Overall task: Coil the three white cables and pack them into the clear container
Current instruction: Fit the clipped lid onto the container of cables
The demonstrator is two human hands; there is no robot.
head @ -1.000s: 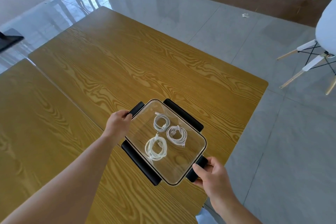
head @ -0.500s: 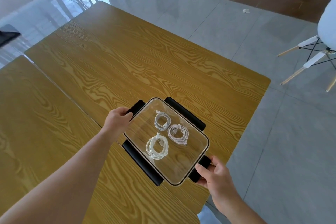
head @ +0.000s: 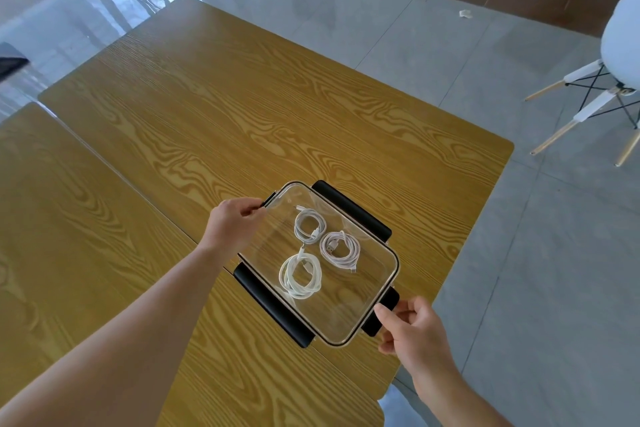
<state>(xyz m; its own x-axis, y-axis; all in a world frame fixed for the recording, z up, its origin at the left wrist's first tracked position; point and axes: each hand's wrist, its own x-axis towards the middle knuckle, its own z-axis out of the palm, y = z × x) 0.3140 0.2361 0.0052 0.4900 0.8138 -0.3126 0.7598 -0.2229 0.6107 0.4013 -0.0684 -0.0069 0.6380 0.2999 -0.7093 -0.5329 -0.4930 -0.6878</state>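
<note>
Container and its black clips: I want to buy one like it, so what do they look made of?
The container looks like clear, glossy hard plastic, possibly glass: the wood grain and the three cables show through it, with soft glare. The black clips look like matte plastic, showing no shine. The table looks like wood-grain laminate.

Wooden tables [head: 242, 107], grey tiled floor [head: 554, 253], white chair [head: 620, 35]

text: none legible | labels: 0 | brands: 0 | numbers: 0 | signs: 0
</note>
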